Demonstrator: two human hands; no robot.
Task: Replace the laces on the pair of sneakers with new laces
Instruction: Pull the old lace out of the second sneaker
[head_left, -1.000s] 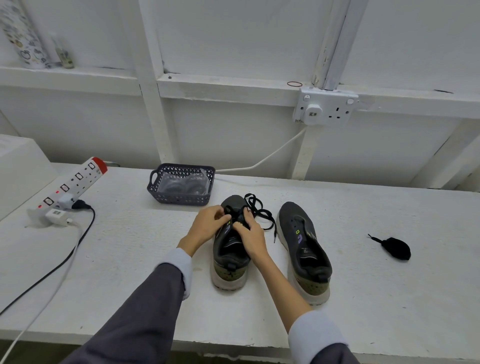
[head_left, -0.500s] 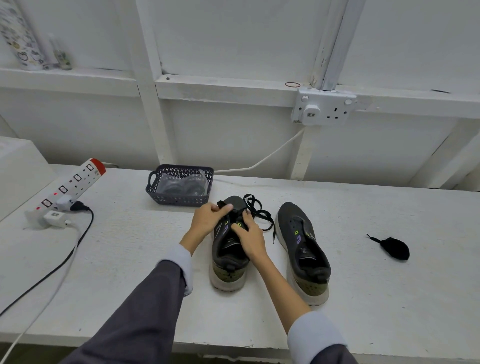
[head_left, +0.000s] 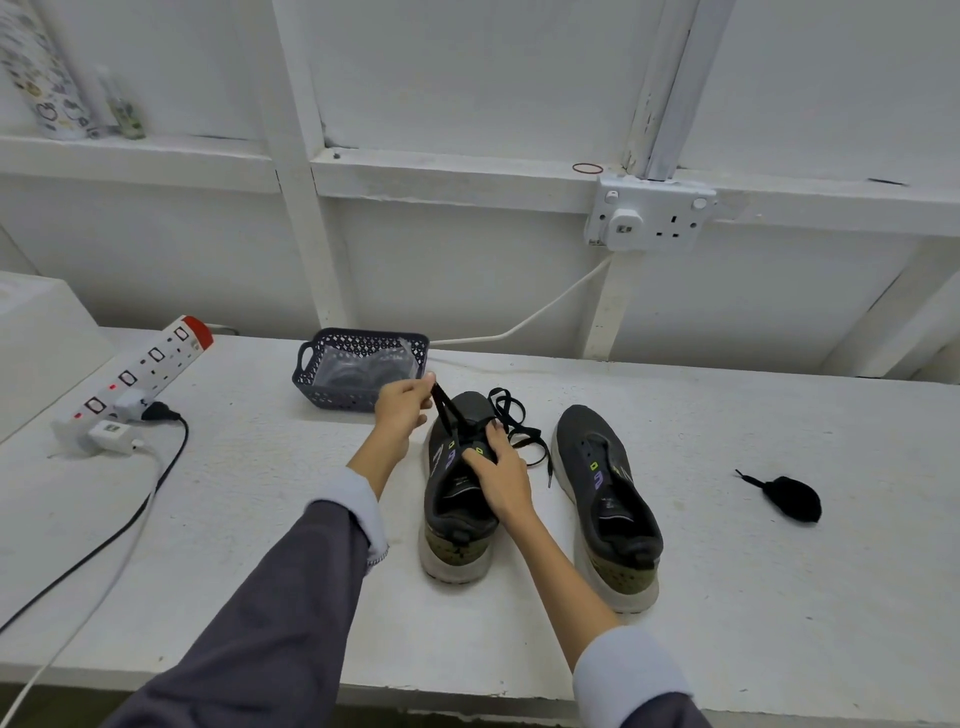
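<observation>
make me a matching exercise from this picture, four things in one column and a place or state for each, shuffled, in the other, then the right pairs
Column one
1. left hand
2. right hand
3. basket
4. black bundle

Column two
A. lies alone at the right of the table
B. pinches a black lace, pulled up taut
C. holds the shoe at its tongue
D. stands at the back, clear packets inside

Pairs: 1-B, 2-C, 3-D, 4-A
</observation>
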